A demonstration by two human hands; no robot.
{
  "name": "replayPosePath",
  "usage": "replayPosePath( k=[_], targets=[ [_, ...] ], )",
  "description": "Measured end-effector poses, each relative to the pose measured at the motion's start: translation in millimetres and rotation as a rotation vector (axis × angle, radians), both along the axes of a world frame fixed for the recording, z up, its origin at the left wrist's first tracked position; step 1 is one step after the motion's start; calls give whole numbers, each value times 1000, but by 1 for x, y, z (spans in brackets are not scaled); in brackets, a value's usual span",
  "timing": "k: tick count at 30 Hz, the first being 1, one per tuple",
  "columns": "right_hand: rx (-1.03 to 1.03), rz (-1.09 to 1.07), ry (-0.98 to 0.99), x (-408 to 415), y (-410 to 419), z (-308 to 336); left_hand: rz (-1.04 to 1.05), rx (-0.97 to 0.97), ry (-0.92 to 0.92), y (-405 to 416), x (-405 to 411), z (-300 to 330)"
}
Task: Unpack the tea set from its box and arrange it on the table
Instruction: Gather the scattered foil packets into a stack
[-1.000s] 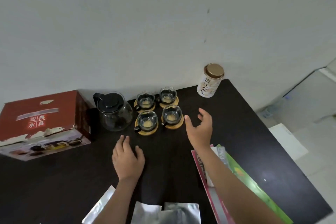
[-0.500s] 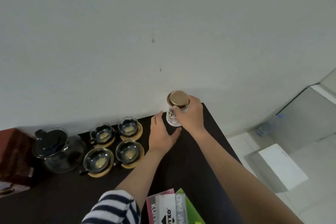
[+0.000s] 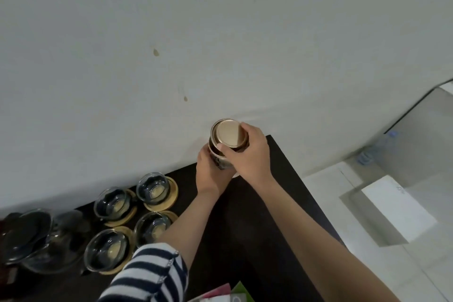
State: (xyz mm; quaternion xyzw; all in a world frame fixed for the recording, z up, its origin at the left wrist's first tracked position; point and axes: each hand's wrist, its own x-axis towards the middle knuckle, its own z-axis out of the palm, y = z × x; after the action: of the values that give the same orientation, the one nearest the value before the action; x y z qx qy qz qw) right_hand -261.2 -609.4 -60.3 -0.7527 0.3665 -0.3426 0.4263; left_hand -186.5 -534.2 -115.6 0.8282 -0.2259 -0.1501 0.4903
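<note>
Gold-lidded tea canister (image 3: 219, 154), white body with dark lettering, at the far right corner of the black table (image 3: 277, 193), against the wall. Left hand (image 3: 208, 174) wraps the body; right hand (image 3: 247, 154) pinches the gold lid (image 3: 229, 133), which sits skewed on the rim. Handling advice: brace the body firmly, lift the lid straight, keep the canister upright. Nearby: four glass cups (image 3: 152, 187) on wooden coasters, glass teapot (image 3: 36, 240).

a pale gold round metal lid (image 3: 229, 135) is seen above a white tin printed with black characters (image 3: 219, 157). clear glass cups (image 3: 152, 187) are set on tan wooden coasters (image 3: 171, 195). navy and white stripes are shown on a sleeve (image 3: 147, 274); the table (image 3: 247, 223) is dark brown.
</note>
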Motion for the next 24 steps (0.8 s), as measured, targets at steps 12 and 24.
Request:
replayPosePath(
  k=[12, 24],
  targets=[
    [95, -14, 262, -72, 95, -82, -54, 6, -78, 55, 27, 11],
    [6, 139, 436, -47, 118, -105, -43, 18, -62, 74, 23, 16]
  ],
)
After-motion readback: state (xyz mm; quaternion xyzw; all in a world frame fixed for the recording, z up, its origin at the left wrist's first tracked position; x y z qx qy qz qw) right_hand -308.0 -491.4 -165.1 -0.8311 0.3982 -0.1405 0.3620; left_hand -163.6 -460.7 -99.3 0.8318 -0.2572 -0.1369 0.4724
